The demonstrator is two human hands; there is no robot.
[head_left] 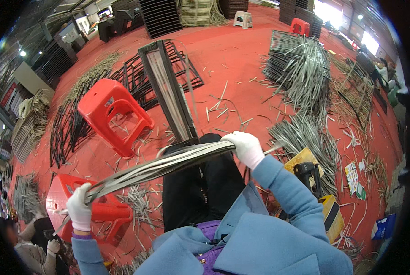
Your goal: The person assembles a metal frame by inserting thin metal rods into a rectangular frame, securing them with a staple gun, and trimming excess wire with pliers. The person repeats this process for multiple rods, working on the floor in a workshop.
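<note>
A bundle of long, flat grey-white strips (161, 166) stretches across above my lap. Its left end is gripped by my left hand (80, 207), in a white glove, beside a red stool. My right hand (245, 147), also gloved in white, is closed round the other end, and a short piece of strip sticks out past it. Beyond my knees a dark rectangular frame (168, 91) leans away from me, with pale strips running along its inside. Its lower end rests near my knees, partly behind the bundle.
Two red stools (108, 107) (60, 195) stand at left, near stacked black frames (72, 123). Heaps of grey strips (308, 68) lie at right. Closer on that side are a black-handled tool (308, 174) and a yellow box (333, 217). Another person (35, 252) sits at lower left.
</note>
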